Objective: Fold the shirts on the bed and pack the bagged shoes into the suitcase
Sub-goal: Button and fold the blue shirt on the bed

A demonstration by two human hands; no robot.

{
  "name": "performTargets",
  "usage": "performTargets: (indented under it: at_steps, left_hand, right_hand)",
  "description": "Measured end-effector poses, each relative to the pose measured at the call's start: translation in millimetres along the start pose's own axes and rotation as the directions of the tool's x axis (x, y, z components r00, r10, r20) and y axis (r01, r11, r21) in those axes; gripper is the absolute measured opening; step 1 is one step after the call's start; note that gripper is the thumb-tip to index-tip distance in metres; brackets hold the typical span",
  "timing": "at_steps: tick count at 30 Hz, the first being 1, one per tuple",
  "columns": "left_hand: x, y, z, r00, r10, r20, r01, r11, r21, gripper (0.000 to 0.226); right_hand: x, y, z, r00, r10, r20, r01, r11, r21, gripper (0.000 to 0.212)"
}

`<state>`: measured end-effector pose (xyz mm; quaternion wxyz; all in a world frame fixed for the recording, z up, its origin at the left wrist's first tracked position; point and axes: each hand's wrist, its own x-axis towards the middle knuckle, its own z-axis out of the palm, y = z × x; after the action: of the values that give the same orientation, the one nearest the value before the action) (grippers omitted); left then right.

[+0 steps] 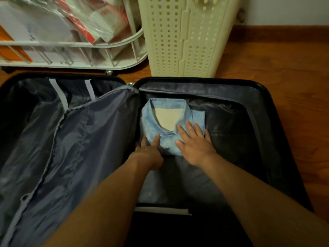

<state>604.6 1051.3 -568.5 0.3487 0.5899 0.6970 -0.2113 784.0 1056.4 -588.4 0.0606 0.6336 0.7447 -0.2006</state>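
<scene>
Open suitcase (277, 122) lies on wooden floor (284, 72). Left hand (148, 150) and right hand (195, 142) press flat, fingers spread, on folded shirt (151, 122) near its far edge.

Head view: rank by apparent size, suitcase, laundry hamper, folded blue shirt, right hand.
1. suitcase, fills most of the frame
2. laundry hamper, cropped at the top and farther away, so true size is unsure
3. folded blue shirt
4. right hand, flat on the shirt
</scene>
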Motion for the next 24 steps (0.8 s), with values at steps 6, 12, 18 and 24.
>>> performTargets:
  at_steps: [6, 12, 18, 24]
  left_hand:
    - [-60, -7, -8, 0.990, 0.101, -0.103, -0.116, 0.982, -0.152, 0.072]
    - [-181, -70, -44, 0.933, 0.119, -0.339, -0.216, 0.939, -0.266, 0.031]
    - [-362, -221, -110, 0.830, -0.087, -0.551, -0.127, 0.933, -0.338, 0.029]
    - [-579, -392, -132, 0.666, -0.381, -0.642, -0.012, 0.855, -0.519, 0.025]
  right_hand:
    - [6, -10, -38, 0.978, 0.114, 0.174, -0.087, 0.984, -0.155, 0.071]
    - [-59, -104, -110, 0.982, 0.095, 0.161, -0.026, 0.924, -0.381, 0.060]
    - [-167, -309, -219, 0.977, -0.167, 0.132, 0.202, 0.924, -0.325, 0.034]
    - [-326, -573, -269, 0.783, -0.621, -0.026, 0.606, 0.772, -0.192, 0.017]
